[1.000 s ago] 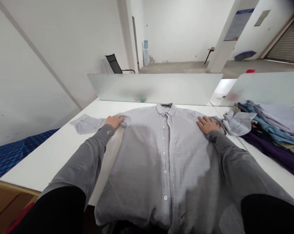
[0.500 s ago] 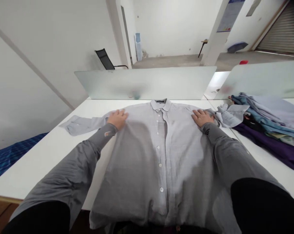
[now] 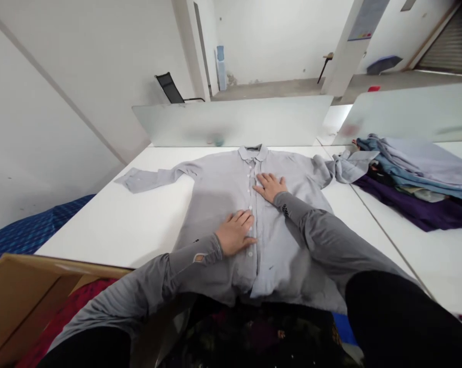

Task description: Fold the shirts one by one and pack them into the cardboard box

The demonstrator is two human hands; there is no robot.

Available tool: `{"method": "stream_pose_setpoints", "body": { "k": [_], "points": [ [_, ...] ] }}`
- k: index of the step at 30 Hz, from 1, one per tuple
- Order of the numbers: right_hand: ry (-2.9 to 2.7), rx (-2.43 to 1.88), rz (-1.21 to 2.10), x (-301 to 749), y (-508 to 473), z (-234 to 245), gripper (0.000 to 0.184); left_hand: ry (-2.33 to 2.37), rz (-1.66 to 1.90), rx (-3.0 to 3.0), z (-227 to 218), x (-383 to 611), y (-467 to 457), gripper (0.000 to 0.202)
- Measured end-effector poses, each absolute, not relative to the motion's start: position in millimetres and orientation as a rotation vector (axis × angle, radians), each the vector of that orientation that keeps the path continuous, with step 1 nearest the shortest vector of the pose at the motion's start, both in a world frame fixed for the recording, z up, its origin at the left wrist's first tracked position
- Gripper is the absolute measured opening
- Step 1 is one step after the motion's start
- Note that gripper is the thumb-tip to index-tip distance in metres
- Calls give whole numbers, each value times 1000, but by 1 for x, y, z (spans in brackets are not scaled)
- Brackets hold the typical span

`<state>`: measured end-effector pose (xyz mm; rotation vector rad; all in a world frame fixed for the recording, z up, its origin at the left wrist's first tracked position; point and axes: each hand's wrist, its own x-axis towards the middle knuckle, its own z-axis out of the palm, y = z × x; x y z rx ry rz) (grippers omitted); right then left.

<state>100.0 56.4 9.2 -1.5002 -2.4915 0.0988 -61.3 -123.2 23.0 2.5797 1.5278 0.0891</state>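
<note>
A pale grey button-up shirt (image 3: 215, 189) lies front up on the white table (image 3: 139, 225), collar away from me and both sleeves spread out. My left hand (image 3: 235, 232) rests flat on the shirt just left of the button row, fingers stretched out. My right hand (image 3: 270, 186) lies flat higher up on the chest, right of the buttons, fingers spread. Neither hand holds anything.
A stack of folded clothes (image 3: 415, 174) in blue, grey and purple sits at the right of the table. Frosted divider panels (image 3: 234, 122) stand along the table's far edge. A cardboard box (image 3: 20, 291) is at my lower left. A black chair (image 3: 169, 89) stands by the wall.
Both hands have left the shirt's shoulders and come in to the button row at the middle, the left one lower down. The view has pulled back from the table.
</note>
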Motion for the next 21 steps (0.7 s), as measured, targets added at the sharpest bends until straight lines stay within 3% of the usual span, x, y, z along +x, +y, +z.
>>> {"method": "stream_pose_setpoints", "body": {
  "k": [5,9,12,14,17,21],
  "points": [
    [-2636,-1386,198,105,-2,20,65,1572,238,2483,26,-65,-178,46],
    [-2870,-848,664,144,-80,34,53,1449,461,2397,26,-74,-243,36],
    [-2637,-592,886,183,-141,44,42,1300,681,2193,18,-84,-291,28],
    [-2427,-667,774,199,-177,42,36,1396,792,1890,5,-91,-315,22],
    [-2317,-706,521,199,-215,26,28,1541,892,1202,-24,-95,-328,30],
    [-2494,-705,102,175,-227,3,23,1237,1147,501,-55,-86,-314,44]
  ]
}}
